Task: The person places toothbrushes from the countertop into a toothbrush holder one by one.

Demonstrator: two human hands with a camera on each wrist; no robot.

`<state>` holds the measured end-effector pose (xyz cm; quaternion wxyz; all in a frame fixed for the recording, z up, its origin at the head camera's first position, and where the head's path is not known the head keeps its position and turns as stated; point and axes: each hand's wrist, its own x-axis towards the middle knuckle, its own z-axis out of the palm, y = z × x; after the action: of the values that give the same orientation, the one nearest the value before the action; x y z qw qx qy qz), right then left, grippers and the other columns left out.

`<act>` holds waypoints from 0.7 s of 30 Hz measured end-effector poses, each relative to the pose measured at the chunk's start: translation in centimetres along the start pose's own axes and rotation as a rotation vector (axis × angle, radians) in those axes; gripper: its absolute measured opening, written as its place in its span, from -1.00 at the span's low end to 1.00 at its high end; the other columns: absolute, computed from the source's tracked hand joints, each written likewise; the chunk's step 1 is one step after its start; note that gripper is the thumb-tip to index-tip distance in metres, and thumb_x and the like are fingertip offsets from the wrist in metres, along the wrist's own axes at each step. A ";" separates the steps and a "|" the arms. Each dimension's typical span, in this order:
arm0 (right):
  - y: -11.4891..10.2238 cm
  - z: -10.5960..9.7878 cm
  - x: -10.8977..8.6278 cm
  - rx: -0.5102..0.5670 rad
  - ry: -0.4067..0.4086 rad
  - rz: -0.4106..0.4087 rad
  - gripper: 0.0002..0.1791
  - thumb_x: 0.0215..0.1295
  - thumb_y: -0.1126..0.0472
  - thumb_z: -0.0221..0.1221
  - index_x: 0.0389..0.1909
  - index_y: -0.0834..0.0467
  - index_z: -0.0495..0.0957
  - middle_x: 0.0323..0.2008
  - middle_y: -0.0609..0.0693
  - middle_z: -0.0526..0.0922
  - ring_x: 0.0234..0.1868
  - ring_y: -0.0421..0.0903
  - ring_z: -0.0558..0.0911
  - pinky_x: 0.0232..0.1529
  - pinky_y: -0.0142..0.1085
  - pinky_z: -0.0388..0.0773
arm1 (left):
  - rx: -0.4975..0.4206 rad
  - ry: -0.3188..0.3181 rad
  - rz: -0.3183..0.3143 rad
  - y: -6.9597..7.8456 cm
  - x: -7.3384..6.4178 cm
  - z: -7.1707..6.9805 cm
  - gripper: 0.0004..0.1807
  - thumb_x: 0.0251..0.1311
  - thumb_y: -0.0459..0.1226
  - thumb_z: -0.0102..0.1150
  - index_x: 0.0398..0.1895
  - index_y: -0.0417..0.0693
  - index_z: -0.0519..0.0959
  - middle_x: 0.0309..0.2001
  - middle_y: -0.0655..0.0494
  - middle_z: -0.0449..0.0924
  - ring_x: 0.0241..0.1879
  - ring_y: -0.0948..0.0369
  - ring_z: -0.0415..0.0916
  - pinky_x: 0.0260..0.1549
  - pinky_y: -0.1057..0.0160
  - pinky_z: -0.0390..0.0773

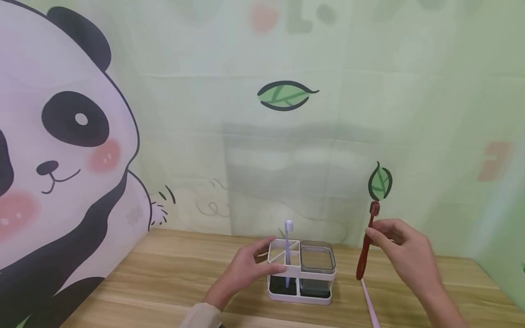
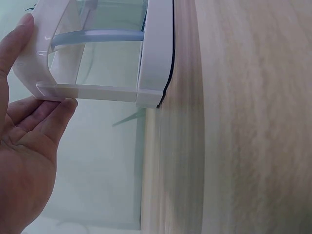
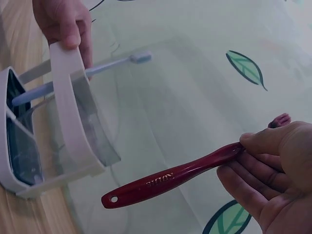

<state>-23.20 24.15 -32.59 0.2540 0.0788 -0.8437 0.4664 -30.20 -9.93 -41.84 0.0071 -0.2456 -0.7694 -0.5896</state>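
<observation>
Right hand (image 1: 404, 255) pinches red toothbrush (image 1: 366, 246) upright, bristles up, just right of white holder (image 1: 301, 273); not yet in a slot. Left hand (image 1: 246, 269) grips holder's left rim. Blue toothbrush (image 1: 288, 250) already stands inside. Pink toothbrush (image 1: 370, 307) lies on table (image 1: 164, 282) below right hand.

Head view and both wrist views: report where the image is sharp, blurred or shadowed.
Head view: even soft light, a broad grey shadow on the backdrop behind the white holder; the right hand holding the red toothbrush is slightly smeared. Left wrist view: the wooden tabletop is streaked and soft, the left hand fairly clear. Right wrist view: the toothbrush handle is sharp enough to show gold lettering.
</observation>
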 end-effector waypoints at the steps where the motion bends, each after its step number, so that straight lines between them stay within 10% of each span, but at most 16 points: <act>1: -0.3 0.2 0.0 0.009 0.005 -0.008 -0.72 0.47 0.10 0.38 -0.02 0.25 0.71 -0.16 0.06 0.83 -0.20 -0.32 0.78 -0.15 -0.59 0.62 | 0.001 0.000 0.000 0.0 0.0 0.0 -0.10 0.22 -0.17 0.59 0.53 -0.33 0.36 0.44 -0.34 0.42 0.33 -0.25 0.51 0.26 -0.05 0.60; 21: -4.3 4.7 0.4 0.203 -0.007 -0.071 -0.73 0.49 0.18 0.36 0.00 0.30 0.67 -0.13 0.13 0.79 -0.17 -0.20 0.80 0.00 -0.55 0.63 | 0.002 0.007 0.000 0.0 -0.1 0.0 -0.10 0.21 -0.17 0.60 0.53 -0.31 0.38 0.43 -0.33 0.44 0.33 -0.25 0.51 0.26 -0.07 0.59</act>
<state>-23.60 17.92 -31.23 0.2579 0.1357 -0.7896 0.5400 -30.16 -9.99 -41.86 0.0100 -0.2434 -0.7702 -0.5895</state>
